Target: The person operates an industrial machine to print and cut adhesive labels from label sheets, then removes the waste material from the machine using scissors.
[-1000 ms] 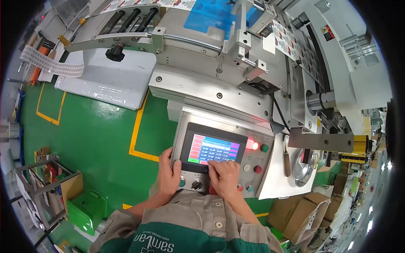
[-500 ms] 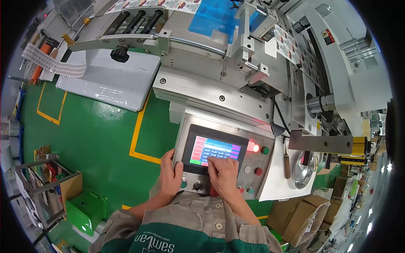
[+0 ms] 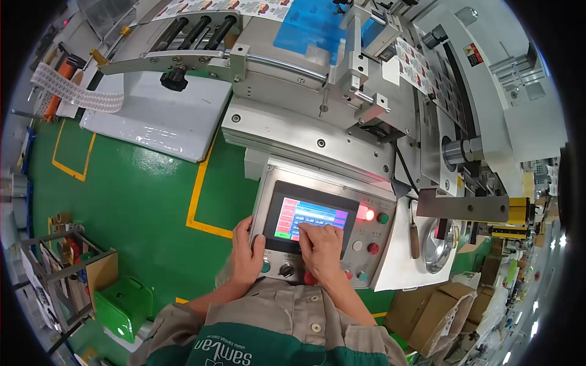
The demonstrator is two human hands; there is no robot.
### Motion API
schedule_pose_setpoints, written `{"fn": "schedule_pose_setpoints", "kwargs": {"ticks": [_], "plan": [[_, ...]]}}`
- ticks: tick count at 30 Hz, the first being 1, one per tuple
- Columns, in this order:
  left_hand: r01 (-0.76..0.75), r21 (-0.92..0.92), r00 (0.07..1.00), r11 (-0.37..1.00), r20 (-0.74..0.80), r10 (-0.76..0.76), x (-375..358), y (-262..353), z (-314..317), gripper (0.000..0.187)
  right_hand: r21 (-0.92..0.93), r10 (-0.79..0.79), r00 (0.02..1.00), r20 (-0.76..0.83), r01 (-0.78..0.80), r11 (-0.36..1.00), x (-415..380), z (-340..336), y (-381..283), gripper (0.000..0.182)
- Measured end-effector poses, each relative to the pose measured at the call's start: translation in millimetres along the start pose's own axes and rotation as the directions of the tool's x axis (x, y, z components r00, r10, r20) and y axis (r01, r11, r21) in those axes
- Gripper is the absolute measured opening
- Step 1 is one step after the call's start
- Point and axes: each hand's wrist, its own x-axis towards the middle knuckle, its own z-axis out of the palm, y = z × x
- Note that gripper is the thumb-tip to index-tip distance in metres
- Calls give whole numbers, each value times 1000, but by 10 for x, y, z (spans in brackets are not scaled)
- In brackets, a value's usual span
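A steel control panel (image 3: 268, 177) with a lit touchscreen (image 3: 320, 213) sits right in front of me. My left hand (image 3: 246, 256) grips the panel's left edge, thumb on the front face and fingers round the side. Over the lower part of the screen, my right hand (image 3: 322, 247) points with its index fingertip right at the blue keys; its other fingers are curled with nothing in them, and it covers the screen's lower right part. Below the screen are a black rotary knob (image 3: 287, 269) and a green button (image 3: 265, 266). A red lamp (image 3: 369, 215) glows to the right.
Behind the panel stands a machine with a steel rail (image 3: 305, 135) and a printed web (image 3: 421, 70). A metal bowl (image 3: 436, 247) and a wooden-handled tool (image 3: 415, 241) lie at right. Cardboard boxes (image 3: 430, 314) and a green bin (image 3: 124, 305) stand on the floor.
My right index fingertip has shifted slightly up and left over the screen's keys. My left hand stays on the panel's edge.
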Motion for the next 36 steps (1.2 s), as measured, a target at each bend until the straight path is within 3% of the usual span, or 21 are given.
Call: {"fn": "schedule_pose_setpoints", "kwargs": {"ticks": [9,15,19,27,36], "plan": [[-16,32,1000,999,12,16,7,18,-1,44,54,30,999,-30,-29,998,-252,-235,67,9],[-24,-5,999,1000,23,24,18,28,3,44,14,183,983,35,-183,983,-388,-319,186,10],[40,-19,999,999,33,-39,0,24,11,43,-5,176,984,7,-176,984,-379,-326,213,11],[7,-6,1000,1000,18,-7,1,-2,19,44,-58,148,989,23,-147,987,-311,-318,205,8],[-40,32,999,999,22,40,16,74,-15,44,78,50,997,52,-54,996,-252,-183,23,8]]}}
